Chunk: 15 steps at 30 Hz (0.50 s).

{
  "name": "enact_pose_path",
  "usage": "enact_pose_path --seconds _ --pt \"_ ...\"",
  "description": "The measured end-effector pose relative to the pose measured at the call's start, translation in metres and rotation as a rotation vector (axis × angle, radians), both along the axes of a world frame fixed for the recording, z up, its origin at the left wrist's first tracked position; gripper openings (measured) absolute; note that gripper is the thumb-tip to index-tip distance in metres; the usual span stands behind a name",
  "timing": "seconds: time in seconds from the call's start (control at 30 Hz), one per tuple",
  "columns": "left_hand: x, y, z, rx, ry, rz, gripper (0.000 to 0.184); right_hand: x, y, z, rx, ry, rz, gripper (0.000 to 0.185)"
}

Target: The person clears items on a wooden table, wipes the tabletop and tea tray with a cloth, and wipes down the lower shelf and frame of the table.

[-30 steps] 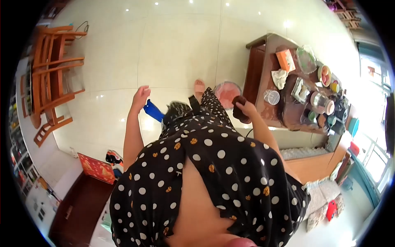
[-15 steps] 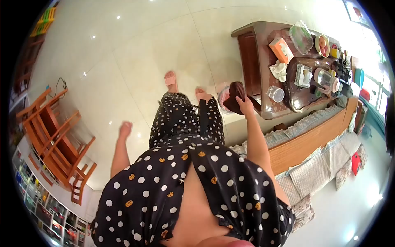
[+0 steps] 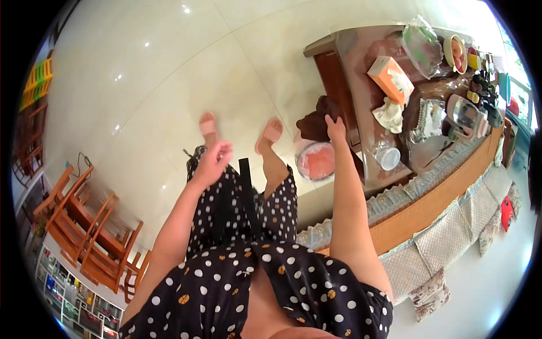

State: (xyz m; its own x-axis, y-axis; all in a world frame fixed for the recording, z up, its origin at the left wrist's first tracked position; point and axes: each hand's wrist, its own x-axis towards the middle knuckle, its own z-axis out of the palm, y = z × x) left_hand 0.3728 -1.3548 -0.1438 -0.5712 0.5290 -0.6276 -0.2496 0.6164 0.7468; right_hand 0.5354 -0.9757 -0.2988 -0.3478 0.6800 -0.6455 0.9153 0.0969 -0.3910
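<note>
In the head view my right hand (image 3: 336,129) grips a dark brown cloth (image 3: 316,120) by one edge. The cloth hangs bunched beside the end of the brown table (image 3: 357,93). Just below it on the floor stands a round bin (image 3: 298,160) with a pinkish inside. My left hand (image 3: 212,164) is in front of my legs, its fingers loosely bent and apart, with nothing visible in them. Pink slippers (image 3: 273,133) are on my feet.
On the table are an orange tissue box (image 3: 389,78), a crumpled white cloth (image 3: 388,116), a clear cup (image 3: 388,158) and a clear jug (image 3: 466,113). A cushioned wooden sofa (image 3: 395,212) runs along the right. Wooden chairs (image 3: 93,240) stand at the left.
The brown cloth has moved from over the bin toward the table's end, uncovering the bin. My left hand has come inward in front of my legs. My feet have stepped and the view has shifted.
</note>
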Motion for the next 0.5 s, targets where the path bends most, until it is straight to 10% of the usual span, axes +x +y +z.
enact_pose_path --seconds 0.3,0.5 --pt "-0.025 0.039 -0.166 -0.028 -0.092 -0.213 0.029 -0.15 0.091 -0.18 0.624 0.361 -0.076 0.072" --pt "-0.039 0.024 -0.217 -0.098 -0.03 -0.451 0.036 -0.184 0.126 -0.311 0.679 -0.036 0.277 0.072"
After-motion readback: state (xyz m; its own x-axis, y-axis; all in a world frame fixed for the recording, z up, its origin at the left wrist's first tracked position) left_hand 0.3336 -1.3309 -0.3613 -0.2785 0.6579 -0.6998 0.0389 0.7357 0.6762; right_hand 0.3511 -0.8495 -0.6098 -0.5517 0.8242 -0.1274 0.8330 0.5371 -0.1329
